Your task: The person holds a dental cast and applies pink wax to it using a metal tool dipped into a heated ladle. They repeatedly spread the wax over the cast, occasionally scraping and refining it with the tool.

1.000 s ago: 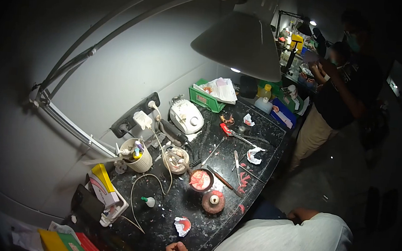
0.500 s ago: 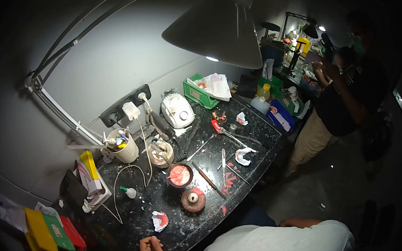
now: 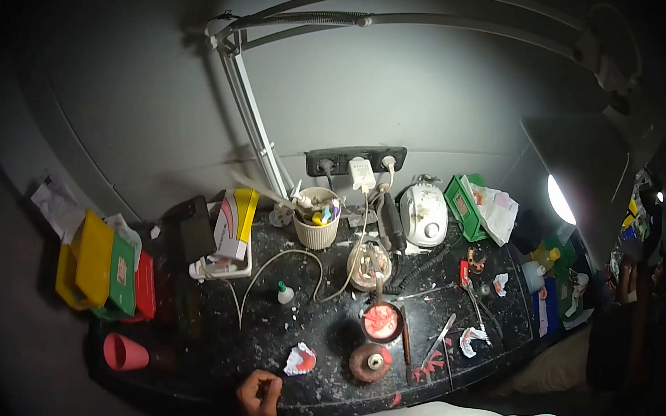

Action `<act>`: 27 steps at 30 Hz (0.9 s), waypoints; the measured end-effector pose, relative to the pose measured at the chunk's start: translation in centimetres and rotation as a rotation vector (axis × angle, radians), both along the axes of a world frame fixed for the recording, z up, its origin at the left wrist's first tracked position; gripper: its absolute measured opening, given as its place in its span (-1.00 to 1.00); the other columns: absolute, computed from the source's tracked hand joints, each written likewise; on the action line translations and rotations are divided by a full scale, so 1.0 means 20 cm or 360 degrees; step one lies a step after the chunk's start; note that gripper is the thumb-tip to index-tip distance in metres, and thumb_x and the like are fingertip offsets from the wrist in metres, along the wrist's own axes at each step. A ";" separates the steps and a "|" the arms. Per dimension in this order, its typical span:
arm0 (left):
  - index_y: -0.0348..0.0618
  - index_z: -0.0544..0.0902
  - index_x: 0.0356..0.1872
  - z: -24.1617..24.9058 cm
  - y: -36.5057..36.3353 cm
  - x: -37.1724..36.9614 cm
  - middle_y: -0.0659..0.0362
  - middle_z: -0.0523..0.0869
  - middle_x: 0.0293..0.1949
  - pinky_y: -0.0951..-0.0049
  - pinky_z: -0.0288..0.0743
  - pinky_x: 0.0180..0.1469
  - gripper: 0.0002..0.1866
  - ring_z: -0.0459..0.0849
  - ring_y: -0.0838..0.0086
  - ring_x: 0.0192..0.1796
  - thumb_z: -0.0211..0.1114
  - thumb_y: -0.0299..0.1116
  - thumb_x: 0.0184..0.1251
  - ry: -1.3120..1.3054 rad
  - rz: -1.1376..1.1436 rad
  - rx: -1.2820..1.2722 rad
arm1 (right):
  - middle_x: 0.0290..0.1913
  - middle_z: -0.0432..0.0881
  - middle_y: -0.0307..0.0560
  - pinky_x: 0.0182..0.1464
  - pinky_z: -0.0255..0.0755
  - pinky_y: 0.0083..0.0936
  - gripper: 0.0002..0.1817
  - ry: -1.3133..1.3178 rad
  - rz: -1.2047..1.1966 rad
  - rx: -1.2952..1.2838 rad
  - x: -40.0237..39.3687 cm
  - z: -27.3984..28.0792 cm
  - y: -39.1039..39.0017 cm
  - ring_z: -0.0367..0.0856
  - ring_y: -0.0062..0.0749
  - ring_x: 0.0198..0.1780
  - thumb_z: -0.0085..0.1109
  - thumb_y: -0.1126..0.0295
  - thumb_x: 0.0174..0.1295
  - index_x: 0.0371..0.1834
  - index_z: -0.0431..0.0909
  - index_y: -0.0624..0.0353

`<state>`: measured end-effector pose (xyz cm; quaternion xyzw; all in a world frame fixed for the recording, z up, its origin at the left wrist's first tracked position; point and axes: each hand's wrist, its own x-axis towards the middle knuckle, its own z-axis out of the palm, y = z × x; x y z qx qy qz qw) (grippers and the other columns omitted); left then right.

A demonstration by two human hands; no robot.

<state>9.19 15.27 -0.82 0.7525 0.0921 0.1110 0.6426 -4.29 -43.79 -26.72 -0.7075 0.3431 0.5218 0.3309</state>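
Note:
My left hand [image 3: 258, 400] is at the table's front edge, its fingers loosely curled with the thumb alongside and nothing visible in them. Just beyond it, to the right, lies a white dental cast with pink wax [image 3: 301, 359], apart from the fingers. Farther right is a round spirit burner [image 3: 370, 363] with a pale metal neck. Behind that sits a dark pan of pink wax [image 3: 381, 322], next to a brown-handled tool [image 3: 406, 344]. My right hand is out of the picture.
On the black table [image 3: 211, 363] stand a pink cup [image 3: 125, 353], a green-capped bottle [image 3: 285, 293], a tool cup [image 3: 317, 222] and a white control box [image 3: 424, 215]. Coloured bins [image 3: 102, 264] are left. A second cast [image 3: 473, 343] lies right. The lamp [image 3: 586, 173] overhangs the right side.
The view has swung left, bringing the pink cup into sight and sliding the lamp and the other person rightward. My left hand stays near the cast, fingers still curled.

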 end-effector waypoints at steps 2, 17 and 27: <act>-0.28 0.60 -0.39 0.05 -0.02 0.02 0.21 0.65 -0.47 0.61 0.40 -0.38 -0.83 0.55 0.65 -0.46 0.25 -0.42 0.41 -0.0026 0.0012 -0.0036 | -0.11 0.76 0.11 -0.12 0.66 -0.18 -0.63 -0.0024 0.0039 0.0045 -0.02 0.02 0.00 0.77 -0.17 -0.22 0.21 0.24 0.25 -0.05 0.71 0.33; -0.25 0.58 -0.34 0.07 -0.05 0.04 0.25 0.63 -0.46 0.66 0.36 -0.41 -0.82 0.53 0.70 -0.46 0.26 -0.39 0.49 -0.0083 0.0054 -0.0097 | -0.19 0.73 0.40 -0.11 0.64 -0.10 -0.33 -0.0573 0.1272 -0.0057 0.33 0.36 0.30 0.77 0.18 -0.17 0.15 -0.12 0.36 -0.26 0.72 0.48; -0.26 0.60 -0.28 0.05 -0.06 0.05 0.22 0.65 -0.43 0.71 0.31 -0.48 -0.86 0.53 0.71 -0.48 0.26 -0.41 0.48 -0.0138 0.0117 -0.0017 | -0.46 0.70 0.08 -0.37 0.53 -0.37 -0.66 -0.1418 0.1343 0.0921 0.69 1.82 0.94 0.72 -0.22 -0.46 0.28 0.15 0.35 -0.27 0.69 0.28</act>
